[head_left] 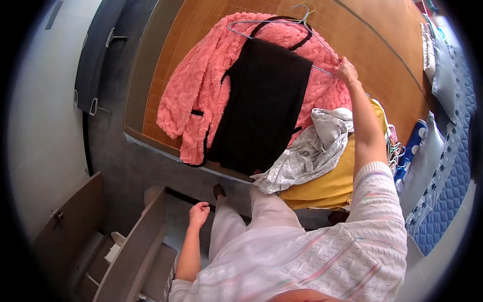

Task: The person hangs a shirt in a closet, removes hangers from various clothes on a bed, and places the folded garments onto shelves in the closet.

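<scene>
My right hand grips the right corner of a light blue clothes hanger, fingers closed round it. Black trousers hang folded over the hanger's bar and lie down across a fluffy pink jacket with black trim. The jacket is spread on a wooden surface. At the top, the hanger's hook shows beside a second, yellowish hook. My left hand is held low beside my left leg, away from the clothes, its fingers curled in with nothing visible in them.
A grey patterned garment and a mustard-yellow cloth lie piled near my right arm. Several hangers bunch beside a blue polka-dot item. A quilted blue mat lies at right. An open wooden drawer or cabinet stands at lower left.
</scene>
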`<state>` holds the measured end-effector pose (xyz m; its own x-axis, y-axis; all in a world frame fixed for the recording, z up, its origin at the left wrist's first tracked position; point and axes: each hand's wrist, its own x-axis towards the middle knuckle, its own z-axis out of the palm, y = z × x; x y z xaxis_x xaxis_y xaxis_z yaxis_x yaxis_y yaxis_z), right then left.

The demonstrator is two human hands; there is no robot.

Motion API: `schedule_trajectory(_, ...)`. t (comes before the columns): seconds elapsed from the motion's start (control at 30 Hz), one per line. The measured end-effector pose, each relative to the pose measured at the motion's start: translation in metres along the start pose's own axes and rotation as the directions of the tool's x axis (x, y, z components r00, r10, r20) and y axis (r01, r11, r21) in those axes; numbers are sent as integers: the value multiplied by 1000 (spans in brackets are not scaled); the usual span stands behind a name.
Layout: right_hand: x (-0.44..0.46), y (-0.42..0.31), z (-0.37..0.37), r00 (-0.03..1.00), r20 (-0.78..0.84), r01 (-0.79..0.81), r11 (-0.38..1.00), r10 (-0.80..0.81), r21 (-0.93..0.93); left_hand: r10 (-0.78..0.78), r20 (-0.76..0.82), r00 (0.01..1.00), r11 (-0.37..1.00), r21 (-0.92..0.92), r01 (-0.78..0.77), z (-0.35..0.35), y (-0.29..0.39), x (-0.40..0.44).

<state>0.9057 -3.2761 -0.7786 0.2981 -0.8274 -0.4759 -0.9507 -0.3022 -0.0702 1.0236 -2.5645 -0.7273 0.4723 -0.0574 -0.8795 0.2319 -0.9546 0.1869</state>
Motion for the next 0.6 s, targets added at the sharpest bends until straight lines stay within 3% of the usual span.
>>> schedule_trajectory(0.03,4,7,5,973,-166,164,986,-161,3,-1,-6,1000,1000,2,1,-2,6,-3)
schedule_trajectory(0.1,1,9,0,985,-69,172,884,-158,434,5,2,1000,1000,2,-5,-2,17,-7)
schedule_trajectory(0.13,-2,6,-6,985,-23,148,767,-172,624,10,5,1000,1000,2,-10,-2,22,-6)
schedule_trajectory(0.17,2,4,10,940,-250,338,546,-230,767,57,7,998,998,34,-57,-1,27,-4)
schedule_trajectory(0.27,-63,-40,-28,959,-158,241,390,-234,888,210,20,977,973,90,-211,2,49,5)
schedule_trajectory(0.33,-82,-43,-22,857,-313,497,499,-409,709,333,24,942,940,72,-334,0,85,8)
schedule_trajectory(0.4,-137,-71,-32,754,-472,638,341,-456,690,453,40,890,891,-41,-452,-14,153,-4)
schedule_trajectory(0.47,-179,-70,-45,824,-313,533,461,-472,709,604,-11,797,781,-194,-594,-25,223,-19)
schedule_trajectory(0.53,-230,-80,-62,844,-224,453,422,-488,785,707,34,707,637,-464,-615,-37,290,-51)
schedule_trajectory(0.6,-266,-86,-68,811,-93,302,278,-577,912,821,-28,570,452,-579,-678,-41,338,-85)
